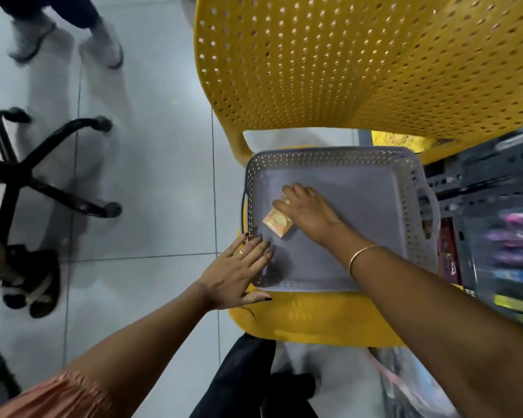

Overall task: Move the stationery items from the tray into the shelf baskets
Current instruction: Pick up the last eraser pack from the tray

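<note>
A grey perforated tray (pixel 375 206) rests on the seat of a yellow chair. A small orange packet (pixel 277 223) lies on the tray floor near its left side. My right hand (pixel 307 209) lies over the packet's upper right end, fingers curled down onto it. My left hand (pixel 239 271) is spread flat with its fingertips on the tray's front left rim, holding nothing. The shelf baskets (pixel 501 236) stand at the right edge, dark and blurred, with coloured items inside.
The yellow chair (pixel 344 70) has a tall perforated back behind the tray. An office chair's black wheeled base (pixel 27 173) stands to the left. Another person's feet (pixel 70 40) are at the top left, and sandalled feet (pixel 34 282) at the left.
</note>
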Available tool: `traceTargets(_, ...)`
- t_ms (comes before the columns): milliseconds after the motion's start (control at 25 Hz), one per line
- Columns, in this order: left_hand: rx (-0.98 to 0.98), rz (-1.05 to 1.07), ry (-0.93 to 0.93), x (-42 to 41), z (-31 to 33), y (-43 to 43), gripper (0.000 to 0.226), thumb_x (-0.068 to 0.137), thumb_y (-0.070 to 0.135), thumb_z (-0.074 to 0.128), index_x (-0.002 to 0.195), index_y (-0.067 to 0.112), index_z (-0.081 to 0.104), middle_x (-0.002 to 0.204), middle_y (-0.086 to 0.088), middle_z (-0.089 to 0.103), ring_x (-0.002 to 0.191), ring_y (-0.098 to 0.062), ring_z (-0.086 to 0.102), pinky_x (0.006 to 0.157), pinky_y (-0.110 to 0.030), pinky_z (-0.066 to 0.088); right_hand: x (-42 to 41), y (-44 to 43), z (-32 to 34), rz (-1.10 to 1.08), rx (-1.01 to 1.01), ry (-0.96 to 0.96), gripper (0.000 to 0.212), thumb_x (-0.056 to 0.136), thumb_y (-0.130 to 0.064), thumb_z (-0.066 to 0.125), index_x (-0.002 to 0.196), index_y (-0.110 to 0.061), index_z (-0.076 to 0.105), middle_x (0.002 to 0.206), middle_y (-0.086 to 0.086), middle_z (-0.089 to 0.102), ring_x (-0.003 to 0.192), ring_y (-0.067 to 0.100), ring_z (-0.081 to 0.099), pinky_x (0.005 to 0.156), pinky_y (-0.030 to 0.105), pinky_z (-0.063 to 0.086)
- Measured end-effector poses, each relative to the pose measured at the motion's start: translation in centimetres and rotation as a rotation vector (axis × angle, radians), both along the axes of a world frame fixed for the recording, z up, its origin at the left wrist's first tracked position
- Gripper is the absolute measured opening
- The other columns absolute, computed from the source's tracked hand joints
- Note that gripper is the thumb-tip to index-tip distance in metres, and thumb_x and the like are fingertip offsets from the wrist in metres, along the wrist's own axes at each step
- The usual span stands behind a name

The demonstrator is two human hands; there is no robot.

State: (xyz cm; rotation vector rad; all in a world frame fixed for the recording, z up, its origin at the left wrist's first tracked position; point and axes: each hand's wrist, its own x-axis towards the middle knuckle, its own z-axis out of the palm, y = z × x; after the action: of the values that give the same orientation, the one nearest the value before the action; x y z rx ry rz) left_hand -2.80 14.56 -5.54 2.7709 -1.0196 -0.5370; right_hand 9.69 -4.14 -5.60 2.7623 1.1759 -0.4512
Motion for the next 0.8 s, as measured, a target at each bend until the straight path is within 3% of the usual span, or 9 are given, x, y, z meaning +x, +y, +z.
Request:
traceTargets(120, 0.002, -0.001, -0.021, -0.1, -0.1, 0.0, 0.081, 0.090, 0.066, 0.019, 0.134, 0.003, 0.045, 0.136, -0.021, 0.046, 0.129, -0.034, 0.038, 0.112, -0.042, 0.000, -0.4, -0.6, 0.4, -0.080, 0.001, -0.022, 0.030, 0.070, -0.004, 0.063, 0.098, -0.013, 0.062, 0.105, 0.012, 0.063, 0.094, 0.032, 0.061, 0.072, 0.036, 0.052)
traceTargets(320, 0.013, 0.025, -0.030, 0.1, 1.5, -0.6, 0.079, 0.091, 0.065, 0.021, 0.134, 0.003, 0.046, 0.135, -0.020, 0.048, 0.127, -0.034, 0.040, 0.111, -0.043, 0.001, -0.8, -3.3, 2.9, -0.288, 0.031, 0.049, 0.038, 0.060, -0.002, 0.072, 0.096, -0.008, 0.063, 0.094, 0.013, 0.068, 0.088, 0.034, 0.063, 0.072, 0.036, 0.052)
traceTargets(400, 0.030, 0.024, -0.052, 0.4, 3.1, -1.3, 0.079, 0.091, 0.065, 0.021, 0.132, 0.003, 0.048, 0.134, -0.020, 0.049, 0.126, -0.034, 0.042, 0.110, -0.043, 0.005, -0.6, -4.8, 5.8, -0.381, 0.084, 0.062, 0.044, 0.063, -0.004, 0.072, 0.105, -0.007, 0.061, 0.103, 0.014, 0.066, 0.098, 0.035, 0.060, 0.082, 0.039, 0.048)
traceTargets(600, -0.026, -0.001, -0.168, 2.9, 9.1, -3.8, 0.079, 0.089, 0.067, 0.027, 0.132, 0.004, 0.049, 0.139, -0.018, 0.044, 0.129, -0.033, 0.039, 0.109, -0.044, 0.007, 0.0, -8.8, 16.8, -0.590, 0.187, -0.007, 0.047, 0.079, -0.016, 0.064, 0.123, -0.009, 0.049, 0.126, 0.012, 0.054, 0.121, 0.031, 0.045, 0.094, 0.040, 0.039)
traceTargets(800, -0.195, -0.073, -0.350, 7.7, 18.6, -9.7, 0.082, 0.090, 0.069, 0.023, 0.128, 0.003, 0.051, 0.135, -0.019, 0.048, 0.126, -0.030, 0.036, 0.106, -0.040, 0.009, -1.8, -12.7, 32.1, -0.796, 0.422, -0.056, 0.046, 0.080, -0.045, 0.063, 0.109, -0.009, 0.058, 0.114, 0.016, 0.058, 0.114, 0.031, 0.050, 0.087, 0.039, 0.045)
